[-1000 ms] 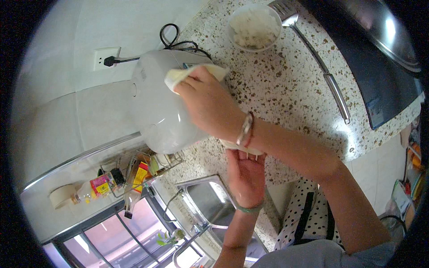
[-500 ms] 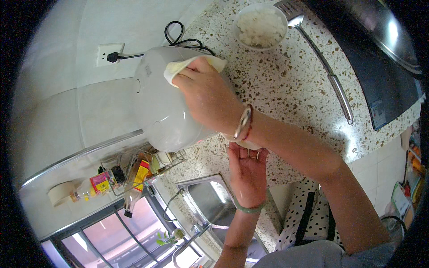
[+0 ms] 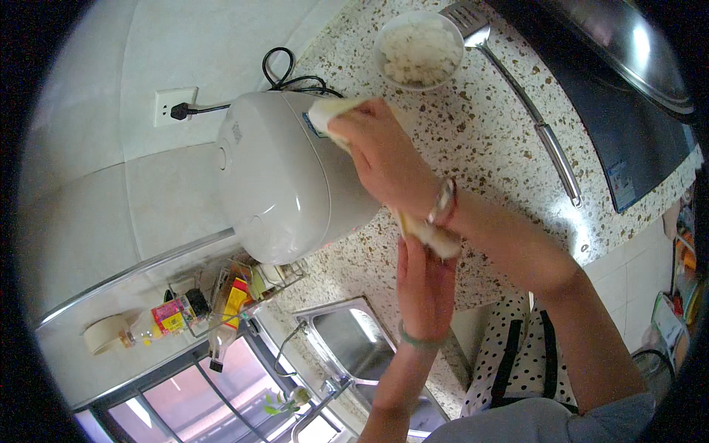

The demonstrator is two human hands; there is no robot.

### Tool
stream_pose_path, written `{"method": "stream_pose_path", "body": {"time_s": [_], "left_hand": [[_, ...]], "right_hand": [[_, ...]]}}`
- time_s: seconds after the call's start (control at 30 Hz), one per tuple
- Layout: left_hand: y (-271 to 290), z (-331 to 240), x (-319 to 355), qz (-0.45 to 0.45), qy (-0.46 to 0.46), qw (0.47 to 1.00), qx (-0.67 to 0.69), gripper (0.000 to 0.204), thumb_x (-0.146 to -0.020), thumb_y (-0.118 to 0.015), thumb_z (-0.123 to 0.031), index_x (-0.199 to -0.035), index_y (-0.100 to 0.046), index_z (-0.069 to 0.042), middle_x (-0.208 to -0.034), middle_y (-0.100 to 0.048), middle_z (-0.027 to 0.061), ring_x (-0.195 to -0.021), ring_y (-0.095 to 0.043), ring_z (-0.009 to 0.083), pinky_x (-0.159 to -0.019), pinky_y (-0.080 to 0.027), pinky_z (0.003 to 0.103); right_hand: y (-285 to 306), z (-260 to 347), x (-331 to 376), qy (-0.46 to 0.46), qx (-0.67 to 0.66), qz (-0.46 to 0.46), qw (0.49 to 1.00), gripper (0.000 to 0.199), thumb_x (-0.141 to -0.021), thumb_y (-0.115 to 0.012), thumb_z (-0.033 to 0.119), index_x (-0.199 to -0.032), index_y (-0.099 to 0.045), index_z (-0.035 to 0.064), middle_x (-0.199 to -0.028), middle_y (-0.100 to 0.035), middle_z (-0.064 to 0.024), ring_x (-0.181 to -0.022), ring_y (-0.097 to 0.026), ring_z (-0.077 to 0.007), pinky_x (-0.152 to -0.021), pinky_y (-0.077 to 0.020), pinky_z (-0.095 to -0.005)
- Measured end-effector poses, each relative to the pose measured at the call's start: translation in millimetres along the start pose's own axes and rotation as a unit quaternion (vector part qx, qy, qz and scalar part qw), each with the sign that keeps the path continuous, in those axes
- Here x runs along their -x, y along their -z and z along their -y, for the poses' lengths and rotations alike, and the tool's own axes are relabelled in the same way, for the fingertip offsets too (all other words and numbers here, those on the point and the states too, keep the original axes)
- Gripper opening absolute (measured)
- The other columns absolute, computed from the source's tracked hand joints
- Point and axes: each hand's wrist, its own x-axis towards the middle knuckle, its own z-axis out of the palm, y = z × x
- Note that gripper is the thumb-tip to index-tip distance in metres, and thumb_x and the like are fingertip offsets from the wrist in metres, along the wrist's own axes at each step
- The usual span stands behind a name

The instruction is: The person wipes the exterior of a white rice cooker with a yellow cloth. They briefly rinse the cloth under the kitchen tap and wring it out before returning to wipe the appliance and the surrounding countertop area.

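A white rice cooker [image 3: 284, 181] stands on the speckled counter [image 3: 487, 148], plugged into a wall socket [image 3: 176, 108]. My right hand [image 3: 384, 159] presses a pale yellow cloth [image 3: 330, 114] against the cooker's lid, at the edge nearest the bowl. The cloth's other end [image 3: 437, 240] hangs under my right wrist, which wears a bracelet. My left hand [image 3: 425, 284], with a green band on the wrist, reaches up from below and holds that hanging end beside the cooker's base.
A bowl of white rice [image 3: 419, 48] and a long metal spatula [image 3: 521, 96] lie beyond the cooker. A black cooktop [image 3: 624, 151] with a metal pan [image 3: 642, 44] is at the right. Below are a steel sink [image 3: 362, 347], a rack of bottles [image 3: 221, 299] and a tape roll [image 3: 100, 336].
My right hand has slid the cloth across the cooker lid toward the bowl side. My left hand stays under the right wrist.
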Motion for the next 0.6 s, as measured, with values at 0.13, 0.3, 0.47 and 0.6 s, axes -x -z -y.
{"method": "stream_pose_path", "body": {"time_s": [0.13, 0.3, 0.47, 0.6], "left_hand": [[-13, -9, -48, 0.047, -0.03, 0.996, 0.07, 0.035, -0.1, -0.044, -0.028, -0.129, -0.044, -0.008, -0.127, -0.052, 0.0052, -0.115, -0.049, 0.0178, -0.099, -0.039, 0.037], [1, -10, -77, 0.068, -0.042, 0.994, 0.075, 0.03, -0.1, -0.046, -0.028, -0.123, -0.049, -0.01, -0.115, -0.057, 0.0031, -0.102, -0.052, 0.0156, -0.095, -0.039, 0.035], [5, 5, -75, 0.045, -0.026, 0.995, 0.085, 0.029, -0.099, -0.046, -0.026, -0.123, -0.049, -0.008, -0.116, -0.057, 0.0037, -0.104, -0.052, 0.0165, -0.092, -0.041, 0.034], [2, 20, -53, 0.004, 0.011, 0.997, 0.082, 0.031, -0.1, -0.043, -0.025, -0.124, -0.047, -0.006, -0.12, -0.055, 0.006, -0.109, -0.052, 0.0186, -0.092, -0.041, 0.034]], "right_hand": [[-23, -29, -43, 0.04, -0.046, -0.051, 0.997, 0.033, -0.077, -0.051, -0.003, -0.108, -0.062, 0.0024, -0.106, -0.061, -0.0161, -0.104, -0.051, -0.0327, -0.092, -0.0424, -0.0384], [-35, -53, -62, -0.01, -0.023, 0.056, 0.998, 0.034, -0.078, -0.048, -0.001, -0.107, -0.065, 0.0053, -0.103, -0.06, -0.0179, -0.104, -0.053, -0.0339, -0.092, -0.0431, -0.0381], [-23, -54, -42, -0.128, 0.025, 0.143, 0.981, 0.037, -0.083, -0.046, 0.0, -0.115, -0.063, 0.0081, -0.105, -0.057, -0.0189, -0.106, -0.051, -0.0344, -0.094, -0.0424, -0.0382], [-19, -45, -1, -0.176, 0.034, 0.122, 0.976, 0.036, -0.083, -0.048, -0.001, -0.117, -0.059, 0.0052, -0.11, -0.054, -0.021, -0.107, -0.049, -0.0365, -0.095, -0.0426, -0.0397]]}}
